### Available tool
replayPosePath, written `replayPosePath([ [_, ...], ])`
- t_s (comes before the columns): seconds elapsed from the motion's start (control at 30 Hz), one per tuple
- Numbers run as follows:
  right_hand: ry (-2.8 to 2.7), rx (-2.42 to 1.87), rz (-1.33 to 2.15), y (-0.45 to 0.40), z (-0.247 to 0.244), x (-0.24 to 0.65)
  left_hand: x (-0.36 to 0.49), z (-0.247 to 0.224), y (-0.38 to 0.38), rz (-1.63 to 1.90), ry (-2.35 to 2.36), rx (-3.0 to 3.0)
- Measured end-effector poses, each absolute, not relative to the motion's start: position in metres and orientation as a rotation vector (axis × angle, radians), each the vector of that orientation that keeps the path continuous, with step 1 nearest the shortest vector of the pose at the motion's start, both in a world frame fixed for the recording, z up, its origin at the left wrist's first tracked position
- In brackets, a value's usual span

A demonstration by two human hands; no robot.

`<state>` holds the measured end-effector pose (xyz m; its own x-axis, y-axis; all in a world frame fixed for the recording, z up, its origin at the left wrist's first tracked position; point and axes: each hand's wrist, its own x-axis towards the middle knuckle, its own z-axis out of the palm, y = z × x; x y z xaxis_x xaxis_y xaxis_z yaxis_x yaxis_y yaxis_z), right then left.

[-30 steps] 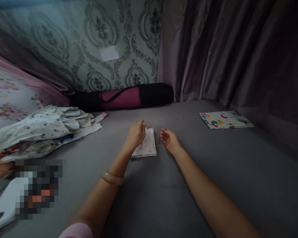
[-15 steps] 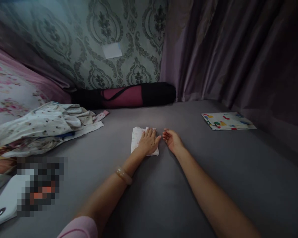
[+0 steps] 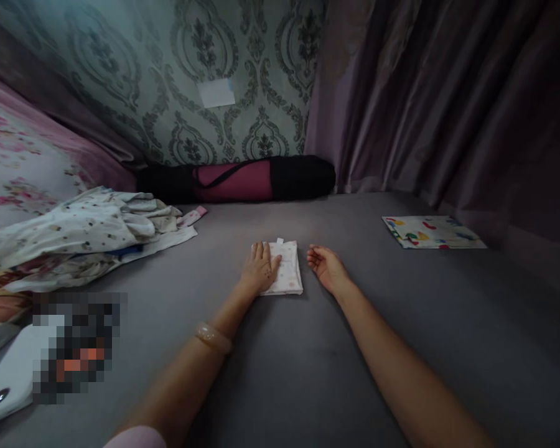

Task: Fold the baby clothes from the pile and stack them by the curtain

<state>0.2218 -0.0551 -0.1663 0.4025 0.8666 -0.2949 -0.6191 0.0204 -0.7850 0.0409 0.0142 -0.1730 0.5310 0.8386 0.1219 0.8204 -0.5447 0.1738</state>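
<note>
The folded white cloth [image 3: 287, 274], printed with small pale pink marks, lies flat on the grey surface [image 3: 326, 373], in the middle of the view, a small white tag [image 3: 280, 240] poking out at its far edge. The left hand [image 3: 260, 269] is open, palm down, over the cloth's left part, fingers extended and thumb out to the right; a pale bangle [image 3: 213, 337] circles that arm. Just beside the cloth's right edge, apart from it, the right hand [image 3: 325, 269] is half-open and empty, its fingers loosely curled. Well to the right lies a folded cloth with colourful shapes [image 3: 434, 232]. To the left is a loose heap of clothes [image 3: 107, 227], and nearer the wearer a white object [image 3: 21, 367], partly hidden by blurring. A black and dark-pink long bag [image 3: 242, 180] lies along the patterned wall [image 3: 161, 81].
</note>
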Motion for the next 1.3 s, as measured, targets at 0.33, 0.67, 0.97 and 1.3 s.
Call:
replayPosePath([
  [0.33, -0.605, -1.164, 1.096, -0.061, -0.168, 0.210, 0.036, -0.175, 0.023, 0.688, 1.379, 2.282],
  [0.67, -1.035, -1.821, 0.597, -0.029, -0.137, 0.174, 0.014, -0.174, 0.042, 0.983, 1.483, 1.776],
  [0.97, -2.163, -1.979, 0.019, -0.019, -0.152, 0.094, 0.012, -0.165, 0.041, 1.066, 1.446, 1.721],
  [1.3, -2.098, -1.946, 0.139, -0.019, -0.163, 0.100, 0.017, -0.166, 0.035, 0.929, 1.410, 1.973],
])
